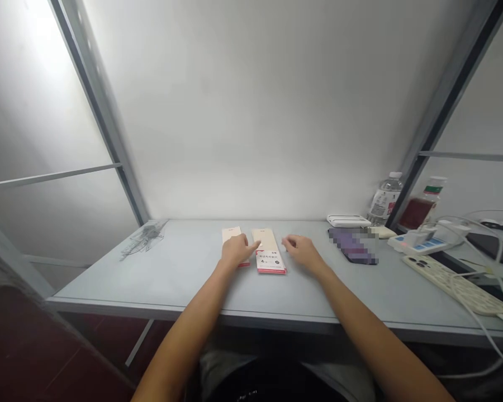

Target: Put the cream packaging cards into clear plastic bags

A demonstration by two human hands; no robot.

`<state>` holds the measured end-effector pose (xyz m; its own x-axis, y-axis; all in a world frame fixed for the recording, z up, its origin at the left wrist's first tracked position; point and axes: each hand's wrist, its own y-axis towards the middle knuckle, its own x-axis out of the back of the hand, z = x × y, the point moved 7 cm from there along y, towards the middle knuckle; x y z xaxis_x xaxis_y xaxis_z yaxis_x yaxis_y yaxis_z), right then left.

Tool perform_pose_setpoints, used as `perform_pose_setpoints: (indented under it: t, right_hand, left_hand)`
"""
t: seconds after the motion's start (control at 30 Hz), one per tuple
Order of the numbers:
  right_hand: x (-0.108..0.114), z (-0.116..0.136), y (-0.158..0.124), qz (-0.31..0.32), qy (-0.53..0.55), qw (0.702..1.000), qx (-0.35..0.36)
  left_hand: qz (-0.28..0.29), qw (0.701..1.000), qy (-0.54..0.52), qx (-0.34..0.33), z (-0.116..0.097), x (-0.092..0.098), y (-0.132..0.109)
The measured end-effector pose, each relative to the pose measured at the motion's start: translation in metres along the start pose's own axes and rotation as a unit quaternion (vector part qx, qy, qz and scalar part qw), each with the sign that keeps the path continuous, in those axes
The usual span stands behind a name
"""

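Two slim cream packets lie side by side on the grey table [121, 279]. The right packet [270, 254] has a white label with Chinese print and the figure 4, and a red lower edge. My left hand [235, 249] rests over the left packet [230, 232] and hides its middle; a red strip shows below the hand. Its thumb stretches out towards the right packet, apart from the other fingers. Just right of the right packet, my right hand [304, 253] stays low over the table with its fingers curled in, nothing visible in them.
A tangle of dark thin wire [147, 237] sits at the far left. To the right are a purple-screened phone [352, 244], a white box [347, 221], a clear bottle [384, 200], a bottle of red liquid [421, 206], a power strip [425, 241], a cream phone case [456, 285] and loose white cables.
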<state>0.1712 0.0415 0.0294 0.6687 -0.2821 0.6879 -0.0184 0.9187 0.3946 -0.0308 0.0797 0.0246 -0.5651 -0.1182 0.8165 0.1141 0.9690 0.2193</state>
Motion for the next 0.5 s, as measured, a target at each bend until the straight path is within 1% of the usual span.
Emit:
perform_pose_setpoints:
  t: [0.1, 0.17, 0.27, 0.37, 0.5]
  right_hand:
    - [-0.015, 0.014, -0.004, 0.051, 0.018, 0.998, 0.029]
    - [-0.021, 0.015, -0.005, 0.075, 0.021, 0.997, 0.031]
    - [-0.022, 0.014, -0.004, 0.077, 0.022, 0.996, 0.028]
    - [-0.019, 0.013, -0.003, 0.067, 0.019, 0.997, 0.028]
    - [-0.018, 0.013, -0.003, 0.072, 0.016, 0.997, 0.022]
  left_hand:
    - [0.011, 0.998, 0.045, -0.035, -0.019, -0.014, -0.007]
    - [0.030, 0.996, 0.073, -0.049, -0.024, -0.020, -0.010]
    - [0.069, 0.985, 0.142, -0.063, -0.026, -0.026, -0.012]
    - [0.089, 0.971, 0.209, -0.076, -0.027, -0.026, -0.013]
    - [0.087, 0.970, 0.214, -0.079, -0.028, -0.025, -0.013]
